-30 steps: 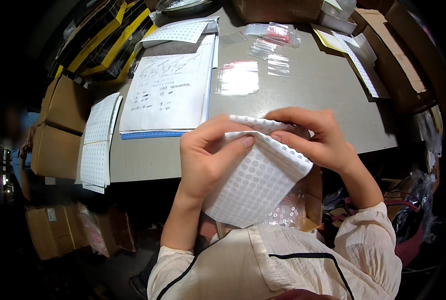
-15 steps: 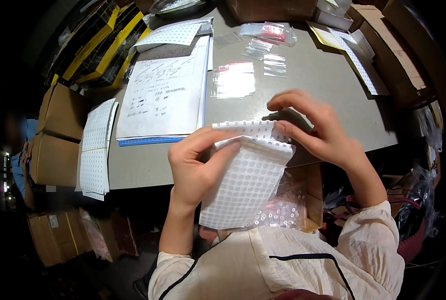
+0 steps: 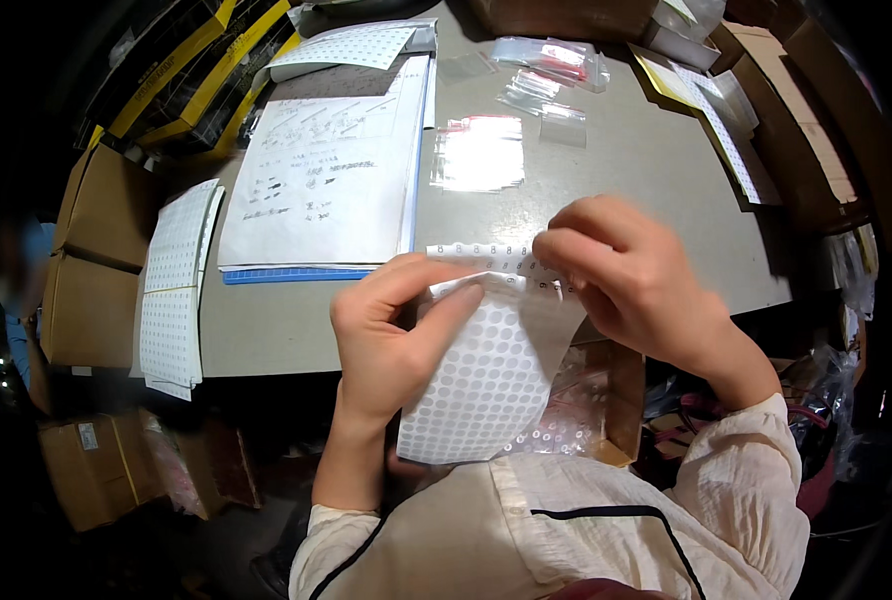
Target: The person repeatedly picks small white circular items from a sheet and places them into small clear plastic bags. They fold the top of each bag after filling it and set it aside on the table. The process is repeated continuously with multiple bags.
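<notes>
A white sheet of small round stickers (image 3: 481, 365) is held up over the table's near edge. Its top is folded over, so a row of printed stickers shows above the pale dotted back. My left hand (image 3: 386, 325) pinches the fold between thumb and fingers. At the sheet's upper right, my right hand (image 3: 641, 280) has its fingers curled together against the printed strip; what lies between the fingertips is hidden. Beneath the sheet, clear bags with small white rings (image 3: 556, 430) rest in an open cardboard box (image 3: 626, 405).
Handwritten papers (image 3: 311, 190) lie on a blue board at the left, beside a banded stack of sticker sheets (image 3: 176, 290). Small clear zip bags (image 3: 481, 150) lie farther back on the table. Cardboard boxes (image 3: 101, 310) flank the left side, where another person's blue sleeve (image 3: 31, 265) shows.
My right hand has gone from spread fingers to fingers drawn together at the sheet's upper right. My left hand keeps its pinch. The view has shifted slightly.
</notes>
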